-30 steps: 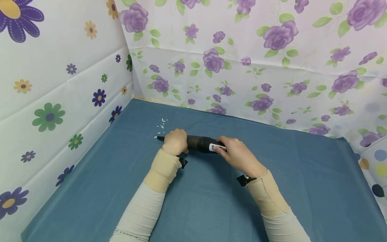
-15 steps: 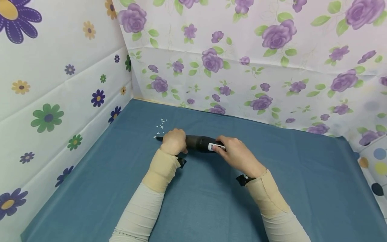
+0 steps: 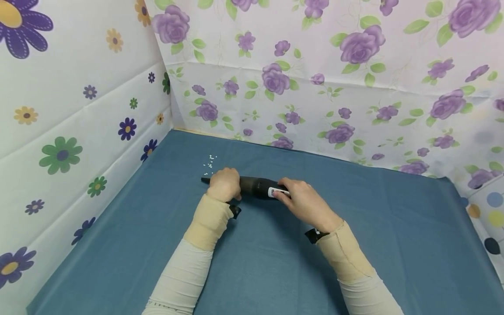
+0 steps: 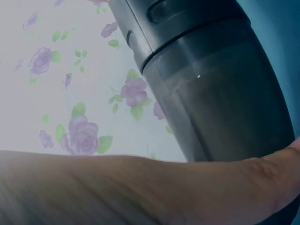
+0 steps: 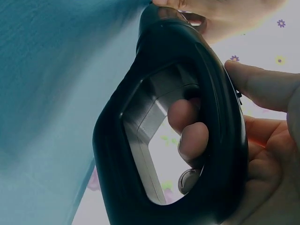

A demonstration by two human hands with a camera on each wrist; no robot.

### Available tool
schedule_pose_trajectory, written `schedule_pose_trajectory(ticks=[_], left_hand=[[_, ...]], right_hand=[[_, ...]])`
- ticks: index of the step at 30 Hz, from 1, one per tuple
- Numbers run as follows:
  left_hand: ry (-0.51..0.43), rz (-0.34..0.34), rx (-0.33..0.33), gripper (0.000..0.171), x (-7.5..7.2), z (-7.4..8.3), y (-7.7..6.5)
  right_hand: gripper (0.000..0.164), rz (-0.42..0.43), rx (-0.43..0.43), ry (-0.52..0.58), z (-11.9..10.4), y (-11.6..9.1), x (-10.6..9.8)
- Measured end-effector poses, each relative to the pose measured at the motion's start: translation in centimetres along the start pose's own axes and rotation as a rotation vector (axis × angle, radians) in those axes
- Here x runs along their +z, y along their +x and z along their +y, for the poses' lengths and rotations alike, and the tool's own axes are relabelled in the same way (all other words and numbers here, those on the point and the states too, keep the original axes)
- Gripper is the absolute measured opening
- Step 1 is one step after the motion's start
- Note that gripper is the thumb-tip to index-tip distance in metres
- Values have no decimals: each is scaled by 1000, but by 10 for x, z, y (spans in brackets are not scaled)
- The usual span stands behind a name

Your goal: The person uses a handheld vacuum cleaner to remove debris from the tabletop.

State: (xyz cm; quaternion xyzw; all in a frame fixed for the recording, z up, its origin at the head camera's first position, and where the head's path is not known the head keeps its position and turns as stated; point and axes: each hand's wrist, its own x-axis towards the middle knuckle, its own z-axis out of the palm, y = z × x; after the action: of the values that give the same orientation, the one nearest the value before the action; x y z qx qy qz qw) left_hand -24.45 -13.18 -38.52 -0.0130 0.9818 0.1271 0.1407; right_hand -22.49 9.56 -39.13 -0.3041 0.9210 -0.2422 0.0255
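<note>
A black handheld vacuum cleaner [image 3: 260, 188] lies nearly level over the blue cloth, held in both hands. My left hand [image 3: 224, 184] grips its front end from above, just behind the narrow nozzle [image 3: 205, 180], which points left. The left wrist view shows the smoky see-through dust cup [image 4: 225, 98] beyond the hand. My right hand [image 3: 306, 200] grips the looped handle [image 5: 225, 136] at the rear. In the right wrist view fingertips [image 5: 193, 140] come through the loop and the thumb lies along its outer side. Small white bits [image 3: 210, 157] are scattered just beyond the nozzle.
Blue cloth [image 3: 267, 271] covers the table. A wall sheet with purple roses [image 3: 275, 78] stands along the back edge, and another with daisies [image 3: 61, 155] runs along the left. A dotted sheet [image 3: 495, 200] edges the right side.
The vacuum cleaner and both hands have shifted slightly left. White bits seen at the nozzle tip earlier no longer show there; those farther back still lie on the cloth.
</note>
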Motion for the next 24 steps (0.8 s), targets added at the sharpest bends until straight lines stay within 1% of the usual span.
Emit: schedule_pose_trajectory(ticks=[3, 6, 12, 17, 24], left_hand=[[-6, -4, 2, 63, 0, 2, -1], [-15, 16, 10, 63, 1, 5, -2], [-14, 58, 49, 65, 6, 8, 0], [-34, 78, 53, 64, 8, 8, 1], [-67, 138, 109, 64, 10, 6, 2]], right_hand=[[33, -4, 11, -4, 0, -1, -4], [33, 0, 17, -5, 1, -2, -7], [32, 20, 26, -21, 5, -2, -9], [33, 21, 15, -24, 6, -2, -9], [33, 53, 23, -65, 8, -2, -9]])
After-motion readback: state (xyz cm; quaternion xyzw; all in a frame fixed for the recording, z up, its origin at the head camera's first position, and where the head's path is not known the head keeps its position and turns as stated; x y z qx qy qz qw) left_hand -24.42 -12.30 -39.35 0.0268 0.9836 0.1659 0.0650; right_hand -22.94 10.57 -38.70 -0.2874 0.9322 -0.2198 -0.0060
